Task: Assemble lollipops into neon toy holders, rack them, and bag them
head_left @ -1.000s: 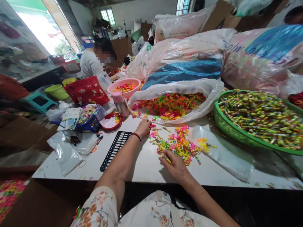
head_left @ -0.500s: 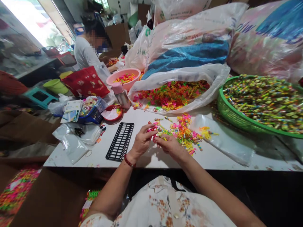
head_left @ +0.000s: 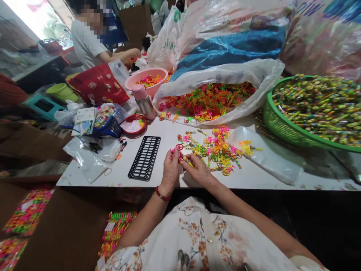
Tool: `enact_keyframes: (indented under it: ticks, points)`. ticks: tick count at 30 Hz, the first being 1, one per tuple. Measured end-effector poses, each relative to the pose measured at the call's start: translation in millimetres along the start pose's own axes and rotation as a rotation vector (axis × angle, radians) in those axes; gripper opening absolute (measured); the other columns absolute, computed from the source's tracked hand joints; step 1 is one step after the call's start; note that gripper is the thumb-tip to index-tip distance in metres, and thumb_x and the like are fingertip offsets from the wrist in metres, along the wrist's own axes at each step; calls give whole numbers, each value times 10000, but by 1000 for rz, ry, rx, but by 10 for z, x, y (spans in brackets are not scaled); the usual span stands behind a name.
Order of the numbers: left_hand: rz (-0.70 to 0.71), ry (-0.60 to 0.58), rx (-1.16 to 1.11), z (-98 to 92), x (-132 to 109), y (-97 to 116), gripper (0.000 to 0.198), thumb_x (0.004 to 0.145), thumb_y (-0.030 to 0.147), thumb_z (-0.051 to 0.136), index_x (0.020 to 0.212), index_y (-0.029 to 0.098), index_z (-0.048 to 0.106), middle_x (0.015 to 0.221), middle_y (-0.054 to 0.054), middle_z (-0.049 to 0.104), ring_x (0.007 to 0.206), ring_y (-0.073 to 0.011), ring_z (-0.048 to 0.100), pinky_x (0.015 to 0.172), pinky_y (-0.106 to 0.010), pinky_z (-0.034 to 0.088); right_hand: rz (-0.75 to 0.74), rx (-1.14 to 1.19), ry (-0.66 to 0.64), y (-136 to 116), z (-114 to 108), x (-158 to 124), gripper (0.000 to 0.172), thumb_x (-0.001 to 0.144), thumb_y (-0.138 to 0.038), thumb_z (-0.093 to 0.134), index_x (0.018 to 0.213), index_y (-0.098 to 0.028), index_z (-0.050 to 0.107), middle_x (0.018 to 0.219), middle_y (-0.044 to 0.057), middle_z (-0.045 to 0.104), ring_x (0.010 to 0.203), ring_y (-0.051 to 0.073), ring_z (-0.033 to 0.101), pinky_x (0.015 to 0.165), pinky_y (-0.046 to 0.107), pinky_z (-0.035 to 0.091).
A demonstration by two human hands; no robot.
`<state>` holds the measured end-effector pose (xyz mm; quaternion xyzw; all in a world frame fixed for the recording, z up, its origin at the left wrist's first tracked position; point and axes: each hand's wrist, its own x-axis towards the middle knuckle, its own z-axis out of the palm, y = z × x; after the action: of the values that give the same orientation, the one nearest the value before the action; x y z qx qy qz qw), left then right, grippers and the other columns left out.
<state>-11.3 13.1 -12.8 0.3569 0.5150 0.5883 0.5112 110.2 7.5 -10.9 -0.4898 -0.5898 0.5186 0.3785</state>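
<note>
Head view, left hand: the left hand (head_left: 171,169) is nearly closed, thumb and fingers pinching a pink plastic piece (head_left: 176,153); a red ring (head_left: 179,147) shows just above the fingertips.
Head view, right hand: the right hand (head_left: 199,171) is partly curled, thumb and fingers closed on a yellowish striped stick (head_left: 188,162); its far end is hidden at the fingers.
Between hands: the fingertips nearly meet; whether the two pieces touch, I cannot tell.
Pile: loose bright plastic pieces and striped sticks (head_left: 218,145) lie just beyond and to the right of the right hand.
Near edge: both hands are close to the front edge of the white table (head_left: 117,175), the forearms crossing it.
Left side: a black slotted rack (head_left: 144,158) lies flat, apart from the left hand, white tabletop showing between them.
Right side: clear plastic bags (head_left: 265,160) lie flat past the pile, then a green basket (head_left: 293,130) heaped with sticks.
Far side: an open sack (head_left: 267,71) of plastic pieces bounds the work area, tabletop showing in front.
</note>
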Motion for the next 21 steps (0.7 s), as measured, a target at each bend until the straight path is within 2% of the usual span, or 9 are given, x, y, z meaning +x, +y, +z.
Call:
enact_keyframes:
  ticks: [2, 6, 10, 15, 21]
  points:
    - [-23, -14, -55, -14, 35, 12, 342, 840, 505, 645, 851, 182, 534, 719, 28, 550, 633, -85, 499, 627, -211, 419, -6, -46, 33, -18, -44, -9, 250, 910, -441, 531, 1003, -212, 567, 773, -10, 644, 713, 153, 576, 701, 284, 436]
    - [-86, -51, -130, -15, 36, 47, 359, 851, 522, 626, 946, 204, 488, 620, 65, 507, 535, -83, 470, 546, -209, 386, -78, -119, 7, -80, -167, 16, 219, 914, -409, 518, 893, -213, 614, 787, 4, 642, 742, 161, 576, 716, 283, 428]
    - [-81, -87, -65, 1, 7, 42, 352, 895, 554, 544, 925, 212, 465, 578, 75, 487, 472, -74, 417, 488, -201, 349, -97, -80, -8, -88, -216, 48, 232, 909, -414, 536, 873, -209, 640, 754, -1, 628, 733, 160, 577, 728, 283, 431]
    - [-35, -87, 67, 35, -4, 34, 329, 911, 533, 530, 936, 210, 470, 619, 68, 505, 521, -76, 451, 515, -196, 383, -110, -81, -42, -51, -247, 48, 267, 923, -417, 536, 810, -197, 636, 727, -9, 611, 719, 141, 562, 712, 263, 414]
    - [-31, -110, 68, 103, -16, 40, 297, 936, 507, 494, 924, 213, 454, 573, 76, 485, 496, -79, 426, 495, -195, 367, -90, -52, -87, -41, -334, 64, 289, 920, -426, 539, 789, -189, 638, 716, -9, 607, 704, 140, 555, 706, 265, 411]
